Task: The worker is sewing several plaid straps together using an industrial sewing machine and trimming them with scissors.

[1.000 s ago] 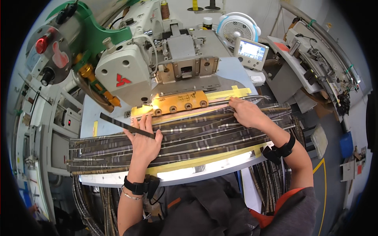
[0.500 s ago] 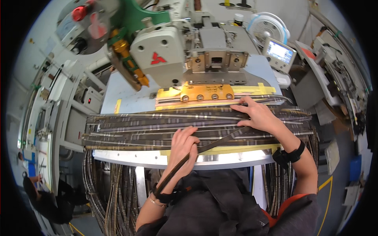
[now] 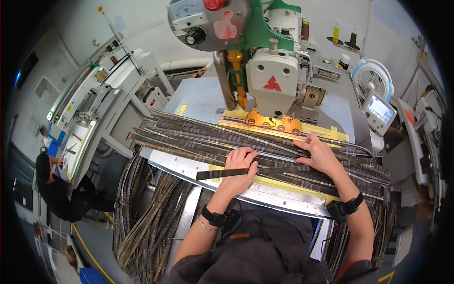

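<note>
A long pile of flat dark woven straps (image 3: 198,137) with lighter stripes lies across the machine bed. My left hand (image 3: 236,171) rests on its near side; one loose strap (image 3: 279,169) runs across it, tucked under the thumb, with a cut end sticking out to the left. That strap extends rightward to below my right hand (image 3: 324,156), which lies on the pile with thumb and forefinger apart. Behind the pile, an orange clamp plate (image 3: 274,124) with round holes sits on yellow-taped strips under the sewing machine head (image 3: 273,71).
More straps hang in bundles (image 3: 146,213) below the front metal edge (image 3: 189,173). A gold rod (image 3: 236,78) stands left of the head. A control screen (image 3: 379,112) and a white fan (image 3: 373,80) are at right. Another person (image 3: 59,189) sits at a bench on the left.
The view has swung left, so the machine appears farther right. The loose strap's end has turned from lying down along my left forearm to pointing left across the hand.
</note>
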A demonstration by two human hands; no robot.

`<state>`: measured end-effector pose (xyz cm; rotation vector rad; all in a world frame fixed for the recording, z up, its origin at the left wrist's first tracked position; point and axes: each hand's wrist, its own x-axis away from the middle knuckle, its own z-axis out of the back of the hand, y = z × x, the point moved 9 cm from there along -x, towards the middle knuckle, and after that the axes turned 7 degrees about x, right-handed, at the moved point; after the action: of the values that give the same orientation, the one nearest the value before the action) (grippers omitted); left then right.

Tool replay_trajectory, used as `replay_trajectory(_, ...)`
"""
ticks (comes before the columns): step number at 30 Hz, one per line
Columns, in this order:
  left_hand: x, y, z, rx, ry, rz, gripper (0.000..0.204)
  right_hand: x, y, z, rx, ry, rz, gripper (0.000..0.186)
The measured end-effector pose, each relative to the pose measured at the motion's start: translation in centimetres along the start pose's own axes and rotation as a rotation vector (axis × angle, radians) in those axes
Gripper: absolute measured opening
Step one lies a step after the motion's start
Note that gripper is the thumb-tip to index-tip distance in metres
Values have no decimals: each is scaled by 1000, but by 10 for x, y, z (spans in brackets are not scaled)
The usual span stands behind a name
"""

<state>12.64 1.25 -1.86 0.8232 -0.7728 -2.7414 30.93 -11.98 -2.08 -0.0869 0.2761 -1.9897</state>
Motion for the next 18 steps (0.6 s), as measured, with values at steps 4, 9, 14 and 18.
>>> replay_trajectory(4, -1, -6, -2, -12, 31, 11, 27, -9, -8, -10, 38, 37, 68, 57)
replay_trajectory(9, -4, -2, -4, -19, 26, 10, 26, -31, -32, -22, 86, 117, 162, 57)
replay_trajectory(14, -6, -1, -7, -54, 34, 5, 23, -25, -29, -22, 108, 122, 161, 58)
replay_trajectory(18, -4, -1, -6, -73, 18, 21, 25, -15, -19, -9, 94, -23, 83, 57)
